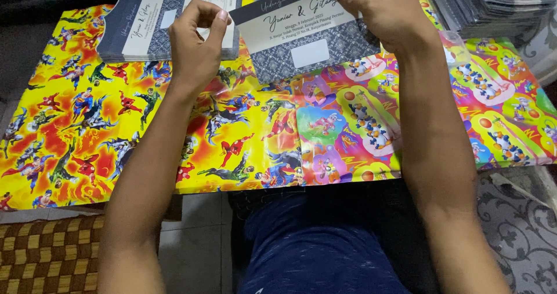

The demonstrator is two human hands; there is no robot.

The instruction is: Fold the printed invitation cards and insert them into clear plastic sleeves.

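Note:
A dark blue patterned invitation card [301, 39] with a white band and a small blank label hangs above the bright cartoon wrapping paper [243, 137]. My right hand [377, 13] pinches the card's upper right edge. My left hand [197, 42] is at the card's left corner, thumb and fingers curled together as if pinching it or its thin clear sleeve. Just behind my left hand lies a stack of the same cards [145, 24].
A taller pile of similar cards [493, 1] sits at the far right. A clear plastic piece [455, 47] lies by my right wrist. A brown checked mat [49, 253] and a grey patterned rug [522, 230] flank my blue-clothed lap [319, 242].

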